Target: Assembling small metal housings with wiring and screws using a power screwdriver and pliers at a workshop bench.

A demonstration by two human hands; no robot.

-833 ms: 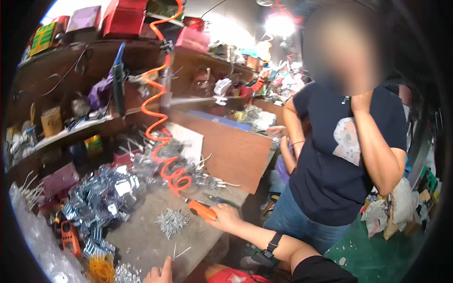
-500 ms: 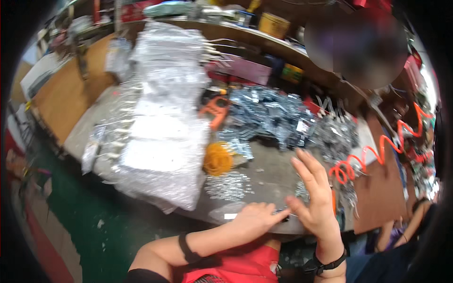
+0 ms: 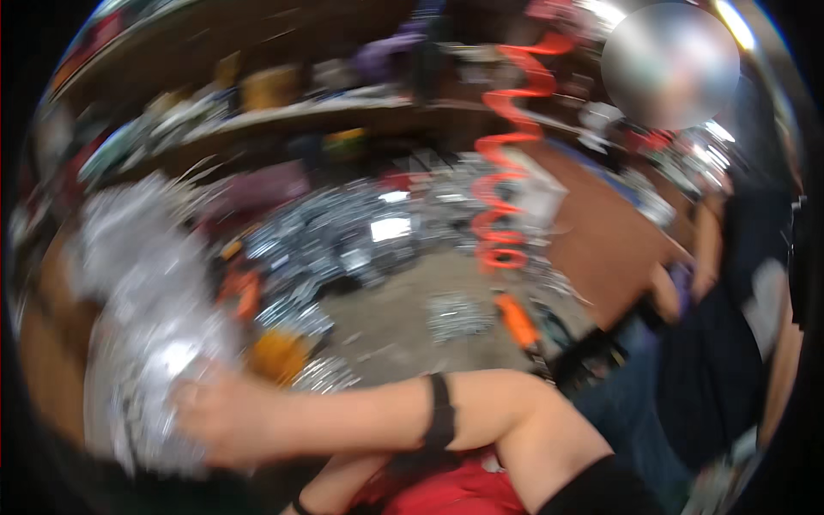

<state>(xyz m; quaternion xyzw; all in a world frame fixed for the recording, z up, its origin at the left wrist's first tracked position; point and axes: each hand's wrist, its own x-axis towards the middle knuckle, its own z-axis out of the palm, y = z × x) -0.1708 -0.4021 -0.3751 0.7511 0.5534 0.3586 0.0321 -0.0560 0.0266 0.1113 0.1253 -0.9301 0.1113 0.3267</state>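
My right arm reaches across my front to the left. My right hand [image 3: 225,414] lies over the near part of a long stack of clear plastic bags [image 3: 133,245]. Its fingers are smeared by motion, so any hold on the plastic cannot be made out. Under that arm a piece of my left forearm [image 3: 345,482] shows at the lower edge, while my left hand is out of sight. Close by the right hand lie a bundle of yellow-orange rubber bands [image 3: 276,354] and a small heap of shiny metal pieces [image 3: 326,376].
Silvery packed parts [image 3: 335,236] pile up at the back. A red-orange coiled hose [image 3: 502,163] hangs down above an orange-handled tool [image 3: 515,322]. A brown board [image 3: 596,227] lies at right, near a person in dark clothes [image 3: 708,343]. A loaded shelf [image 3: 300,110] runs behind.
The view has swung to the right. My right hand, raised with spread fingers before, has crossed left to the plastic bags. My left hand has dropped out of view.
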